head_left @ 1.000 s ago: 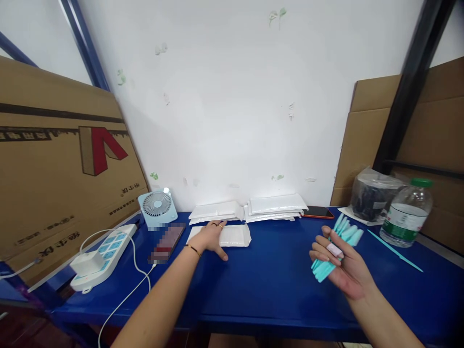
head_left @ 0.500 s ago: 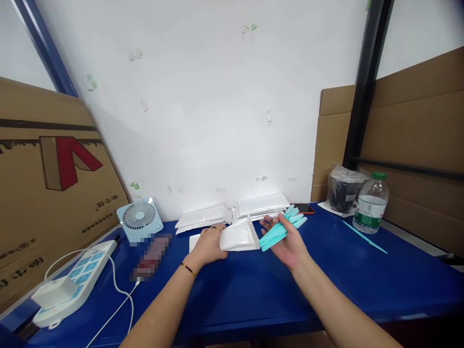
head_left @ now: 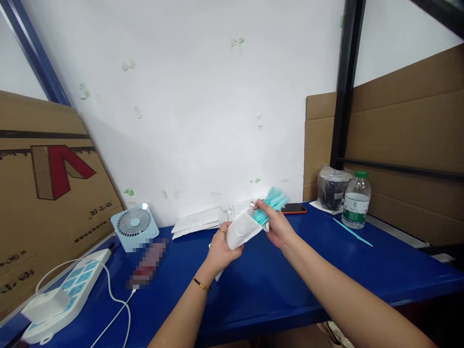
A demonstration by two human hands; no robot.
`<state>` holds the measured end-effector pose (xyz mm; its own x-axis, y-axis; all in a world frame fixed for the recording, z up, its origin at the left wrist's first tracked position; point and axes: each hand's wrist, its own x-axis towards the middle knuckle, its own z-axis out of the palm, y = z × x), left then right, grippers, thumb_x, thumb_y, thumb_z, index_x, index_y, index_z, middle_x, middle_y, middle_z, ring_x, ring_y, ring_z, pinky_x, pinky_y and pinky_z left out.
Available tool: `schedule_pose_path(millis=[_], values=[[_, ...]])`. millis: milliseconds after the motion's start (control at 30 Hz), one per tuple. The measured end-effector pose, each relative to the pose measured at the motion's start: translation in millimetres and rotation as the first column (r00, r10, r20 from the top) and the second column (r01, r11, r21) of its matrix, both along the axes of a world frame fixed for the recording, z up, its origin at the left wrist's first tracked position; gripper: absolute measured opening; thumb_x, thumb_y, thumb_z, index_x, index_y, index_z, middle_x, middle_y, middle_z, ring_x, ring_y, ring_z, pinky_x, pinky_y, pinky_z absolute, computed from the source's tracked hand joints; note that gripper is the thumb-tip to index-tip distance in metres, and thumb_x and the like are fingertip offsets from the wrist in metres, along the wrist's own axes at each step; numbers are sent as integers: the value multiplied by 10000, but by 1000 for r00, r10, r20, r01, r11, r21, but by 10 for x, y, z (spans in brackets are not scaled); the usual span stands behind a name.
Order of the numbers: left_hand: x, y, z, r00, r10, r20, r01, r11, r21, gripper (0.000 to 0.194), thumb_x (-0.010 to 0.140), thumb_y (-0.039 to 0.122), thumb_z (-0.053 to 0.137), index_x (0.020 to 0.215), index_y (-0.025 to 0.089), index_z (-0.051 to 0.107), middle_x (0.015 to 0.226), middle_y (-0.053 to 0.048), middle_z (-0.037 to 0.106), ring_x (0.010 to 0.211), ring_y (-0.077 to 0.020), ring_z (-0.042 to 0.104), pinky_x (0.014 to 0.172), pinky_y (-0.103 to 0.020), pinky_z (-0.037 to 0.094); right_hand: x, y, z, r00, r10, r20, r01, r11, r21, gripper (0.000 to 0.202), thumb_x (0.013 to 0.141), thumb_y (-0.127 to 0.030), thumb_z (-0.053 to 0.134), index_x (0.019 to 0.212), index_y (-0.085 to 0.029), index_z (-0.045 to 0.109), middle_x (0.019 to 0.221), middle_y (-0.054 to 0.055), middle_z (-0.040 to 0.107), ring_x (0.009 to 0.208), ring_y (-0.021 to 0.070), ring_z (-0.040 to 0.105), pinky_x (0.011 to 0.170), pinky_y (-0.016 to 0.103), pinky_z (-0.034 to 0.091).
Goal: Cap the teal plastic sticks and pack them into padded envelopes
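Note:
My left hand (head_left: 222, 251) is closed around a small white bubble mailer (head_left: 242, 230), its open end tilted up to the right. My right hand (head_left: 277, 227) grips a bundle of thin turquoise plastic sticks (head_left: 274, 199), which look like eyebrow razors. Their lower ends are at the mailer's mouth and seem to reach inside it; the upper ends are smeared by motion. My right fingertips touch the mailer's edge. One loose turquoise stick (head_left: 352, 232) lies on the blue table (head_left: 308, 280) to the right.
More white mailers (head_left: 199, 220) lie along the wall. A phone (head_left: 294, 208), a water bottle (head_left: 357, 200) and a plastic-wrapped dark cup (head_left: 331, 191) stand at the back right. On the left are a small fan (head_left: 135, 223), a power strip (head_left: 68, 295) with cables and a blurred-out object (head_left: 148, 263).
The mailer has tilted, its mouth now facing up and right. My right hand has brought the turquoise sticks against that mouth, their lower ends apparently entering. The view has shifted slightly right.

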<state>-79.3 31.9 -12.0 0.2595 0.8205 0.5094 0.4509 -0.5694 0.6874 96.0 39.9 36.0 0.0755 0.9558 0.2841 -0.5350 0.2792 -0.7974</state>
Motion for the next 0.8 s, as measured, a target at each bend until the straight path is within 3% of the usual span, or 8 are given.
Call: schedule_pose_path(millis=[100, 233, 333, 467, 600, 633, 733, 800], values=[[212, 26, -32, 960, -29, 279, 38, 999, -26, 479, 640, 223, 650, 1068, 187, 436, 919, -12, 585, 791, -146, 559, 728, -254, 438, -107, -68, 327, 939, 26, 343, -57, 995, 79, 329, 641, -438, 703, 804, -160, 638, 818, 23, 650, 791, 176, 569, 723, 287, 421], [452, 67, -142, 832, -42, 553, 76, 996, -40, 552, 640, 238, 677, 1113, 185, 399, 1036, -53, 583, 913, -174, 572, 817, -293, 440, -187, -106, 638, 759, 77, 646, -165, 983, 77, 338, 609, -428, 720, 787, -151, 639, 738, 18, 632, 680, 155, 554, 637, 283, 416], [544, 65, -219, 780, -39, 625, 90, 995, -51, 663, 630, 235, 694, 1196, 182, 353, 1118, -86, 565, 996, -204, 562, 869, -327, 428, -230, -129, 698, 662, 156, 733, -253, 967, 22, 338, 549, -393, 764, 740, -155, 620, 662, -1, 599, 612, 138, 536, 570, 257, 410], [565, 44, -243, 785, -13, 619, 64, 996, -61, 667, 619, 231, 702, 1193, 169, 368, 1122, -95, 560, 1001, -215, 560, 885, -349, 418, -220, -148, 678, 586, 146, 797, -256, 967, 11, 430, 559, -457, 751, 861, -185, 608, 706, 3, 602, 635, 147, 548, 552, 250, 420], [539, 36, -253, 802, -7, 597, 66, 995, -77, 694, 610, 241, 707, 1216, 178, 374, 1137, -88, 555, 1014, -212, 544, 896, -341, 399, 2, -92, 738, 490, -14, 872, -313, 930, 190, 482, 667, -531, 652, 1039, -231, 591, 1014, 55, 583, 906, 195, 551, 731, 307, 452], [524, 44, -263, 806, -21, 592, 87, 993, -83, 682, 614, 242, 700, 1215, 179, 385, 1146, -85, 552, 1026, -212, 536, 902, -335, 391, 94, -60, 763, 435, -75, 898, -367, 895, 253, 517, 650, -517, 674, 1083, -250, 580, 1137, 62, 532, 1018, 213, 510, 803, 326, 437], [444, 111, -267, 826, -64, 559, 179, 972, -153, 557, 627, 234, 643, 1144, 148, 454, 1078, -77, 577, 978, -212, 540, 861, -317, 401, 403, 45, 850, 169, -255, 952, -562, 769, 305, 729, 518, -403, 790, 1188, -286, 529, 1386, 58, 301, 1260, 266, 290, 972, 384, 332], [370, 190, -194, 861, -132, 491, 267, 939, -217, 483, 611, 206, 594, 1076, 127, 490, 966, -58, 596, 869, -197, 547, 784, -299, 418, 592, 70, 926, 38, -375, 926, -586, 743, 325, 614, 552, -336, 777, 1128, -260, 580, 1390, 62, 296, 1269, 275, 275, 999, 408, 299]])
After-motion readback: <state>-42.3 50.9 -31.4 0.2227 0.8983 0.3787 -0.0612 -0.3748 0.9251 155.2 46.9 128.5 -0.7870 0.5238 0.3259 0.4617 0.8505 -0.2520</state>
